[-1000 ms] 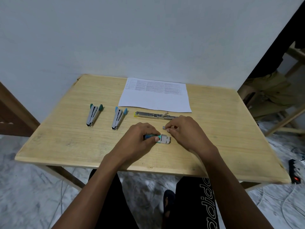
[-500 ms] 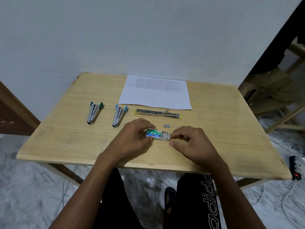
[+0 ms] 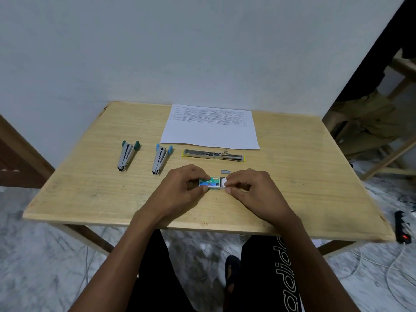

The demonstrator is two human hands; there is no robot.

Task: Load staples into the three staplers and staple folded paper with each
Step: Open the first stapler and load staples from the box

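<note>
Left to right across the wooden table (image 3: 74, 194): a green-tipped stapler (image 3: 126, 157) and a blue-tipped stapler (image 3: 161, 158) lie closed and untouched, each well apart from the hands. The left hand (image 3: 180, 190) pinches the sleeve of a small staple box (image 3: 210, 182) against the tabletop; the right hand (image 3: 249, 188) grips the white inner tray at the box's right end, fingers closed on it. Just behind the box lies a loose strip of staples (image 3: 224, 171). Farther back, a yellow-edged stapler (image 3: 212, 155) lies swung fully open, its channel exposed; whether it holds staples cannot be told. The printed sheet of paper (image 3: 211, 131) lies flat and unfolded. Loading appears barely begun; all folding and stapling remains. Nothing obstructs the work area.
</note>
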